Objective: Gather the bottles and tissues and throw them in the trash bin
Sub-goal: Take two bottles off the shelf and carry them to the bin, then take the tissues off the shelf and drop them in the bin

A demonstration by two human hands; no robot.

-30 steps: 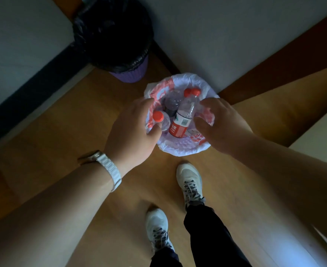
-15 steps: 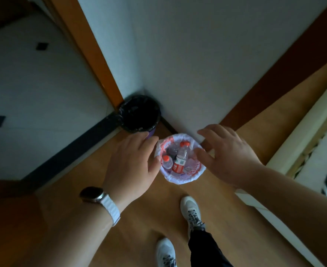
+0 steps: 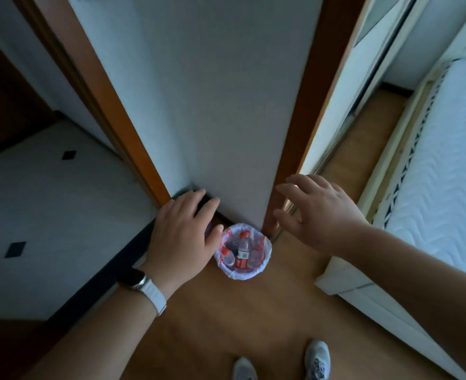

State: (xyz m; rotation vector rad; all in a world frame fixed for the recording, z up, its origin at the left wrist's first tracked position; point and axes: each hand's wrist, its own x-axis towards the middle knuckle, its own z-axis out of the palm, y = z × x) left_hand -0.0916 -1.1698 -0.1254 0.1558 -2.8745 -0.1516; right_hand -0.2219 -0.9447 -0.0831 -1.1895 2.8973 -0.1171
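A small trash bin (image 3: 237, 274) lined with a white and red plastic bag stands on the wooden floor at the foot of a wall corner. Inside it lie clear plastic bottles with red caps, one with a red label (image 3: 243, 253). My left hand (image 3: 183, 238), with a white-strapped watch on the wrist, hovers high above and left of the bin, fingers apart and empty. My right hand (image 3: 318, 215) hovers up and to the right of the bin, fingers spread, holding nothing. No tissues are visible.
A second, dark-lined bin (image 3: 204, 204) is mostly hidden behind my left hand in the corner. The white wall (image 3: 212, 105) with brown door frames rises ahead. A bed with a white mattress (image 3: 440, 165) lies to the right. My shoes (image 3: 316, 360) stand below.
Both hands let go of the bin's bag rim and rose away with fingers spread. The view pulled back and up, so the bin looks far smaller.
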